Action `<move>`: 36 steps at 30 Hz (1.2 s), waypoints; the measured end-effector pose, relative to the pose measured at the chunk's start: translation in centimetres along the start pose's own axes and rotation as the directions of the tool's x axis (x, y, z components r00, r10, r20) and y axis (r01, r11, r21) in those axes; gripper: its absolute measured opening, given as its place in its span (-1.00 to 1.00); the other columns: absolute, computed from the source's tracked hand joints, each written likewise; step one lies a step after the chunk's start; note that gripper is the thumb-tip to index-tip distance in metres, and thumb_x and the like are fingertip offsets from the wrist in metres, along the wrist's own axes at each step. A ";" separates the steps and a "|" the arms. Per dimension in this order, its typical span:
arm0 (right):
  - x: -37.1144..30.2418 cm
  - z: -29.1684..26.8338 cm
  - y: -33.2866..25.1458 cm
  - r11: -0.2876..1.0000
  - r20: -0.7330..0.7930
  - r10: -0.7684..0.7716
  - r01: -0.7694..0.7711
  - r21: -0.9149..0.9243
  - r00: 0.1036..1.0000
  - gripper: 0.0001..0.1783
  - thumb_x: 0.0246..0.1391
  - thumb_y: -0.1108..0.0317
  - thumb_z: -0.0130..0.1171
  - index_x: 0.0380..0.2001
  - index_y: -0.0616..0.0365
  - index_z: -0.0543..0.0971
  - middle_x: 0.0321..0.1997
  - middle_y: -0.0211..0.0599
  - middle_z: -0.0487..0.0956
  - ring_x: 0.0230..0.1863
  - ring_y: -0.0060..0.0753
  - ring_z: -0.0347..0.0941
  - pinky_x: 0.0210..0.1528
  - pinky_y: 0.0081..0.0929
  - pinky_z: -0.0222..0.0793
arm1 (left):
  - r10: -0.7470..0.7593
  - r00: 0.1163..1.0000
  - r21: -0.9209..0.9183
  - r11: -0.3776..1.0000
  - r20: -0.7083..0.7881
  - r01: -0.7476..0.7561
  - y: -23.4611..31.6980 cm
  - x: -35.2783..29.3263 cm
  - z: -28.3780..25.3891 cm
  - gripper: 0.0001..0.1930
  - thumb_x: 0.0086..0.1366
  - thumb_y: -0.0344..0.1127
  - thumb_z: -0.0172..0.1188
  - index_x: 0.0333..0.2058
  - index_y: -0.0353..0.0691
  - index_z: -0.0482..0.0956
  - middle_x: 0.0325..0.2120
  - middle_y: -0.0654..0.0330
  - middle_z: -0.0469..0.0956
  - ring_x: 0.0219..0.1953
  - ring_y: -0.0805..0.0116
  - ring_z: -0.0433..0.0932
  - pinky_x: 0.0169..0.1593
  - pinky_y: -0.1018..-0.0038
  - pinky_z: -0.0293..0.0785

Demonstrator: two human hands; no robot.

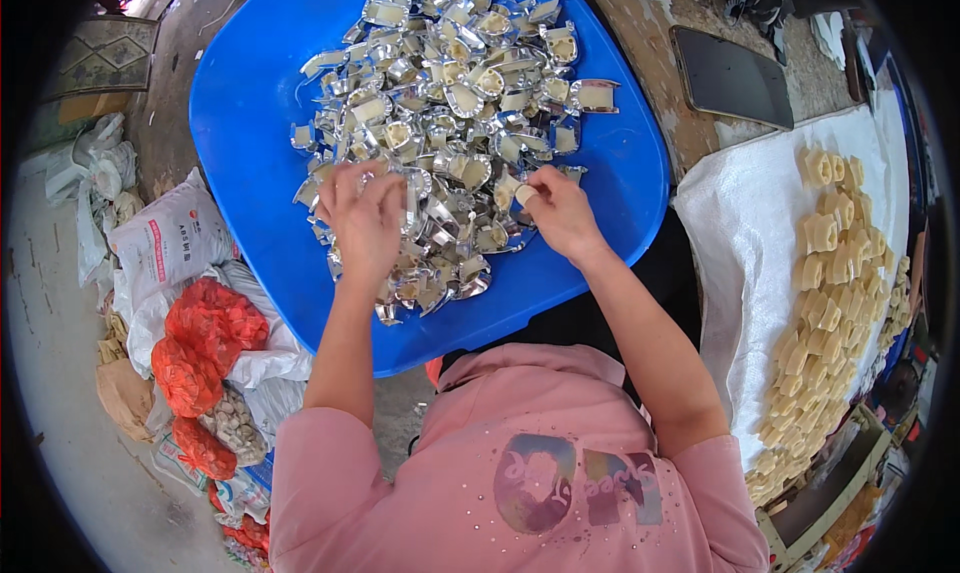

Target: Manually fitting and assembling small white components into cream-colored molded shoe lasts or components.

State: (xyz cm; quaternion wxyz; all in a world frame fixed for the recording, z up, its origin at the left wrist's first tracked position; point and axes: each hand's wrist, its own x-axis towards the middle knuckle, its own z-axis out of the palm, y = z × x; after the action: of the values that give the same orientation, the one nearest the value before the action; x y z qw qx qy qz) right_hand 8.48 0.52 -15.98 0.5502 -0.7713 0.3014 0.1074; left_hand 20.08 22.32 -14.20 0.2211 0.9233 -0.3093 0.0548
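Observation:
A blue plastic tub [270, 83] in front of me holds a heap of small chrome-plated plastic parts [465, 98] with cream-coloured inner sides. Over the near left part of the heap is my left hand [362, 223], its fingers bent down among the parts and partly blurred. What those fingers hold, if anything, I cannot make out. My right hand [565, 213] is at the right side of the heap, thumb and forefinger pinching a small cream plastic piece [524, 194]. That piece is close against the shiny parts, and the fingers cover some of it.
On the right, many cream plastic parts [830, 293] lie in rows on a white woven sheet [735, 243]. A dark phone [733, 78] rests on the worn wooden table [640, 33] beyond the tub. To the left are a white sack [172, 235] and red bags [205, 338] on the floor.

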 end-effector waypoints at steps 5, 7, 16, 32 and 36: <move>-0.2 -0.3 0.4 0.995 -0.035 -0.024 0.028 0.100 0.999 -0.81 0.04 0.43 0.10 -0.26 0.27 0.47 -0.36 -0.20 0.56 -0.32 -0.36 0.51 -0.22 -0.42 0.40 | -0.146 0.989 -0.059 0.988 -0.026 0.144 -1.3 2.2 0.4 -0.87 0.10 -0.38 0.25 -0.33 -0.05 0.63 -0.18 0.26 0.47 0.00 0.13 0.30 0.07 0.19 0.14; -0.4 -0.5 0.1 0.991 -0.027 -0.021 0.024 0.134 0.999 -0.85 0.09 0.48 0.07 -0.27 0.31 0.46 -0.37 -0.25 0.54 -0.35 -0.47 0.51 -0.27 -0.51 0.40 | -0.135 0.987 -0.064 0.989 -0.088 0.130 0.1 2.4 -0.4 -0.84 0.08 -0.40 0.24 -0.31 -0.06 0.62 -0.19 0.24 0.47 -0.02 0.13 0.32 0.06 0.20 0.15; -4.9 -2.0 -1.8 0.692 0.087 0.014 -0.073 0.719 0.996 -0.93 0.12 0.54 0.02 -0.32 0.32 0.45 -0.34 -0.24 0.53 -0.30 -0.45 0.53 -0.23 -0.51 0.46 | 0.176 0.984 -0.453 0.878 0.003 -0.155 11.1 -1.2 0.7 -0.58 -0.05 -0.57 0.30 -0.15 -0.09 0.58 -0.16 0.13 0.45 -0.16 0.12 0.44 -0.21 0.29 0.45; -9.9 -4.5 -1.6 0.818 -0.122 -0.439 0.452 0.357 0.890 -0.63 0.03 0.57 0.20 -0.07 0.22 0.40 -0.14 -0.25 0.40 -0.13 -0.50 0.40 -0.10 -0.57 0.39 | 0.022 0.990 -0.897 0.425 0.142 0.119 13.7 -2.7 -0.8 -0.83 0.24 -0.46 0.16 -0.19 -0.36 0.53 -0.24 0.06 0.56 -0.28 0.37 0.57 -0.21 0.51 0.50; -10.2 -4.2 -1.4 0.726 -0.202 -0.431 0.471 0.501 0.880 -0.70 0.09 0.56 0.15 -0.10 0.21 0.38 -0.19 -0.19 0.44 -0.17 -0.45 0.43 -0.10 -0.50 0.41 | -0.079 0.985 -0.930 0.326 0.152 0.169 15.0 -2.8 -0.8 -0.85 0.18 -0.54 0.16 -0.25 -0.33 0.53 -0.36 0.09 0.56 -0.37 0.28 0.58 -0.29 0.46 0.51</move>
State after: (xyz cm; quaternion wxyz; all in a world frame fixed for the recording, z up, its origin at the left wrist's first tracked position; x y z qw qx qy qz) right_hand 0.50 0.54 -8.24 0.7415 -0.6393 0.1423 -0.1456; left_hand 8.99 13.52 -8.58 0.7030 0.6496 -0.2215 -0.1865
